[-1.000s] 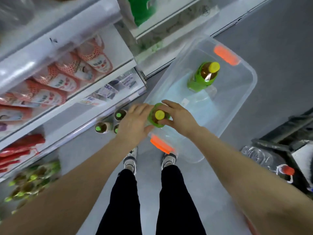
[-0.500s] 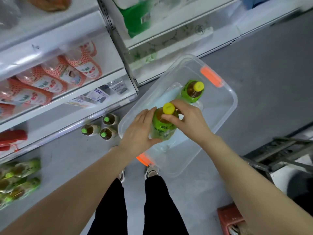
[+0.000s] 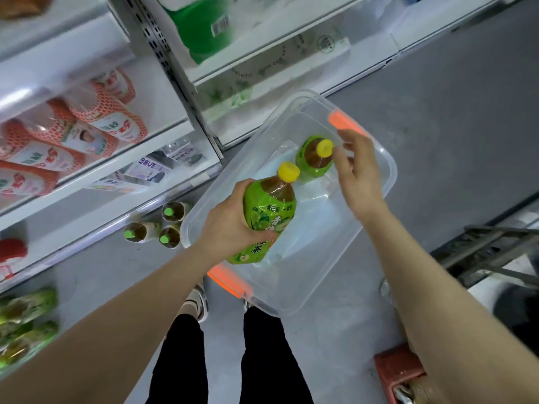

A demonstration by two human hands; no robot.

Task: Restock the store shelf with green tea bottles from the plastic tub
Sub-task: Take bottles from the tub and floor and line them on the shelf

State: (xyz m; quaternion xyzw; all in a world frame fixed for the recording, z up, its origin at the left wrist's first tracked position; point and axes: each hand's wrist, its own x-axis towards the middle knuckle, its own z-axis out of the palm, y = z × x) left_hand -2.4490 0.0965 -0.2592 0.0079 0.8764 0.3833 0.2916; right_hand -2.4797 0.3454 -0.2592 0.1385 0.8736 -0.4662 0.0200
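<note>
Mid-frame, the left hand [image 3: 230, 223] grips a green tea bottle [image 3: 269, 211] over the plastic tub [image 3: 291, 295], its length tilted, cap toward upper right. The right hand [image 3: 357, 173], fingers loose, hovers beside a second bottle [image 3: 313, 161] inside.

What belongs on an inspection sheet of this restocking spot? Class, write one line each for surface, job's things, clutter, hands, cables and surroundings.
Surface: grey floor, bearing the plastic tub.
Job's things: lifted bottle above the tub; second bottle inside it, cap up; shelf at left.
Clutter: three small bottles on the floor beside the tub; red crate.
Hands: left hand grips the lifted bottle; right hand open beside the second bottle's cap, contact unclear.
Cables: nothing seen.
Surroundings: red-netted packs on an upper shelf; trolley frame at right.
</note>
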